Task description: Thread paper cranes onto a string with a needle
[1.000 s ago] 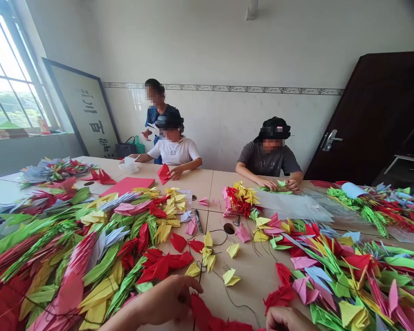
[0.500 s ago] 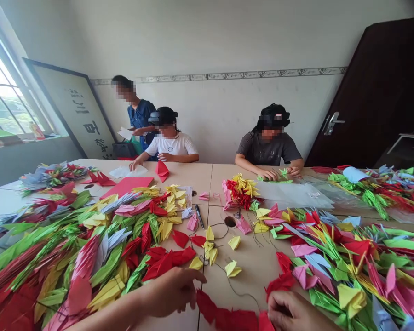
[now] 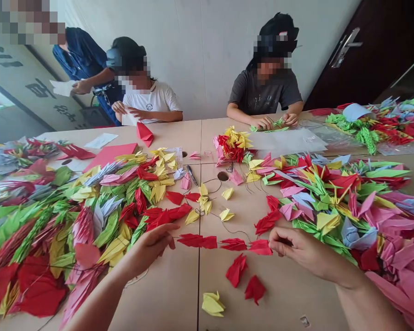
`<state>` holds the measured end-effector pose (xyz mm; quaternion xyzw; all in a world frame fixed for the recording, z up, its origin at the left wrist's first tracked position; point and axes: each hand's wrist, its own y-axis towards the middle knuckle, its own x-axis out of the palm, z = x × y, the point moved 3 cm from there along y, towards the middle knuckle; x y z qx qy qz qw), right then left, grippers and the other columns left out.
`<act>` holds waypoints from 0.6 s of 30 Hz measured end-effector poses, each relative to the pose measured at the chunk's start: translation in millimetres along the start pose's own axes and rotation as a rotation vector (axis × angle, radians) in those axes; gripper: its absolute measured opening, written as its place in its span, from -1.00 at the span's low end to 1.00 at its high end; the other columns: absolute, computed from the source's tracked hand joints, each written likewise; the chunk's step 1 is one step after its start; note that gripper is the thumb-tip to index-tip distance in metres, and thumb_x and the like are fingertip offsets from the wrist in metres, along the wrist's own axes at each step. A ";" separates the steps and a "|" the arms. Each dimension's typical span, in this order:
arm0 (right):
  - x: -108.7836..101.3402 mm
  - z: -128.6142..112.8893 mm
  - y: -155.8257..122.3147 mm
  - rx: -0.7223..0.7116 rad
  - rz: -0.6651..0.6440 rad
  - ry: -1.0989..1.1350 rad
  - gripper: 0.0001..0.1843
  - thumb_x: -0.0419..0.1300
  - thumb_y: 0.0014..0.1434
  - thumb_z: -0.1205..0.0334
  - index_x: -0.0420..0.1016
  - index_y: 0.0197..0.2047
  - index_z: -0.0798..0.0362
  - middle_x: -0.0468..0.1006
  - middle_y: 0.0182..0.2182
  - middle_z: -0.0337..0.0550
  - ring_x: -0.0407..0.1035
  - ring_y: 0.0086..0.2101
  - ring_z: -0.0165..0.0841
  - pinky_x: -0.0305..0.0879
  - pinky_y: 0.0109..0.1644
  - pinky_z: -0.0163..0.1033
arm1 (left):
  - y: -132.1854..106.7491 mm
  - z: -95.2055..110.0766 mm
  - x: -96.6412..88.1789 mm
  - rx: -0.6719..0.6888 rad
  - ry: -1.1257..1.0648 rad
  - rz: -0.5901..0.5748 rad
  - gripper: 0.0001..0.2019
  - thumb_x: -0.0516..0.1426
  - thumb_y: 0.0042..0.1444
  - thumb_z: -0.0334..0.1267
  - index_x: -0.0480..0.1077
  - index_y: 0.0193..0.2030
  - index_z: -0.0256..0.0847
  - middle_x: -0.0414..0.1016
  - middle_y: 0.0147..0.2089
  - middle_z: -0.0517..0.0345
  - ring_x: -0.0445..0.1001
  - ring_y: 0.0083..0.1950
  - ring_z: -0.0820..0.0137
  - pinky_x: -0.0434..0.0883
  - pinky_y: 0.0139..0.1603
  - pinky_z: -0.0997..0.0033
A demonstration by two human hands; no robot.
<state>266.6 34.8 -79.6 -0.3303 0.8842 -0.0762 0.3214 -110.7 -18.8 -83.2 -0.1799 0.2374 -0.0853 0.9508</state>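
A string of red folded paper pieces (image 3: 197, 241), which look like paper cranes, stretches nearly level above the table between my hands. My left hand (image 3: 156, 242) is closed at its left end, where a short length of dark thread (image 3: 175, 237) runs to the first piece. My right hand (image 3: 291, 248) pinches the other end, fingertips against the last red piece (image 3: 261, 247). Below the string lie two loose red folded papers (image 3: 237, 270) and a yellow folded paper (image 3: 213, 304). More dark thread (image 3: 233, 228) curves over the table beyond it.
Heaps of coloured folded papers flank me, one at left (image 3: 89, 220) and one at right (image 3: 352, 207). A pen (image 3: 192, 175) lies near a round table hole (image 3: 222, 176). Across the table (image 3: 165, 294) two people sit handling paper; another person stands at far left.
The red string, lower and sagging before, is now raised and pulled straight between my hands. Both hands moved away from me. The view tilted down. The seated person at left lifted white paper.
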 end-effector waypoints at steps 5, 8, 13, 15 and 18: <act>11.3 22.1 -8.6 0.017 0.021 0.061 -0.60 0.01 0.34 -0.08 0.29 -0.41 0.02 0.27 -0.49 -0.29 0.16 -0.43 -0.37 0.10 -0.33 -0.28 | -0.6 -7.4 -2.0 -0.018 0.007 -0.010 -0.50 0.07 0.18 0.08 0.39 0.13 -0.21 0.50 -0.32 0.11 0.13 -0.53 0.49 0.11 -0.56 0.47; 14.7 30.2 -9.4 0.037 0.049 0.081 -0.59 0.01 0.33 -0.10 0.28 -0.41 0.01 0.27 -0.48 -0.29 0.18 -0.42 -0.36 0.13 -0.33 -0.29 | 1.8 -10.7 0.3 -0.015 0.015 -0.012 -0.54 0.09 0.18 0.05 0.42 0.08 -0.21 0.50 -0.34 0.12 0.16 -0.52 0.48 0.12 -0.54 0.47; 18.0 42.2 -5.0 0.041 0.103 0.093 -0.58 0.09 0.25 -0.13 0.30 -0.47 0.00 0.28 -0.54 -0.28 0.21 -0.48 -0.36 0.18 -0.39 -0.30 | 0.7 -2.9 3.0 0.002 0.007 0.002 -0.67 0.15 0.15 -0.06 0.51 -0.03 -0.17 0.54 -0.38 0.15 0.22 -0.51 0.45 0.16 -0.52 0.46; 23.1 57.0 -1.1 0.044 0.151 0.105 -0.59 0.13 0.19 -0.16 0.37 -0.50 -0.03 0.35 -0.55 -0.24 0.29 -0.48 -0.31 0.25 -0.40 -0.28 | -0.1 6.3 -4.0 0.033 -0.023 0.035 -0.73 0.22 0.09 -0.09 0.56 -0.13 -0.16 0.55 -0.41 0.16 0.29 -0.47 0.42 0.21 -0.47 0.45; 33.2 86.8 6.7 0.081 0.293 0.163 -0.63 0.19 0.10 -0.19 0.45 -0.56 -0.15 0.42 -0.61 -0.18 0.39 -0.54 -0.22 0.34 -0.49 -0.22 | 1.5 19.8 -37.9 0.103 -0.128 0.199 -0.71 0.31 0.00 -0.06 0.57 -0.18 -0.16 0.57 -0.36 0.14 0.43 -0.31 0.31 0.35 -0.28 0.40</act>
